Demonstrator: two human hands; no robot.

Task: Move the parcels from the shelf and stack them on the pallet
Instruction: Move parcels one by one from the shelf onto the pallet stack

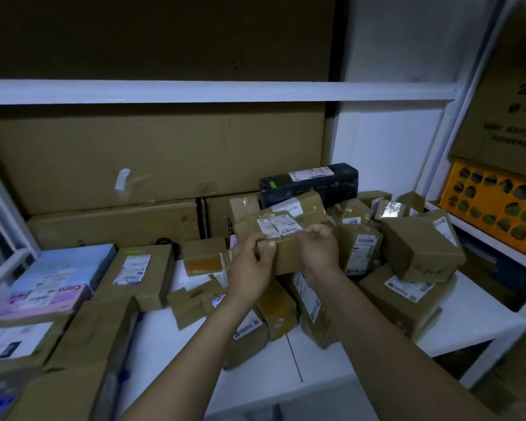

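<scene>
Head view looks down on a white shelf (316, 357) crowded with packages. Both hands meet at the middle of the heap on one brown cardboard parcel (289, 253), a taped box with white shipping labels on its top face. The left hand (251, 264) grips the parcel's near left corner, with its fingers curled over the top edge. The right hand (320, 247) grips the near right side, its fingers hooked over the top beside the labels. The parcel lies between the two hands, at the far end of both outstretched forearms and above the other boxes in the pile. I cannot tell whether it rests on them or is already clear of them.

Just behind it lies a long black wrapped parcel (310, 180) with a white label. To its right a chunky brown box (419, 247) sits tilted on the heap. On the left of the shelf a flat brown labelled parcel (138, 273) lies next to a pale blue flat box (64, 265). Large sheets of brown cardboard (152, 159) stand against the back of the shelf. A yellow plastic crate (495, 205) with round holes sits on the neighbouring rack at right.
</scene>
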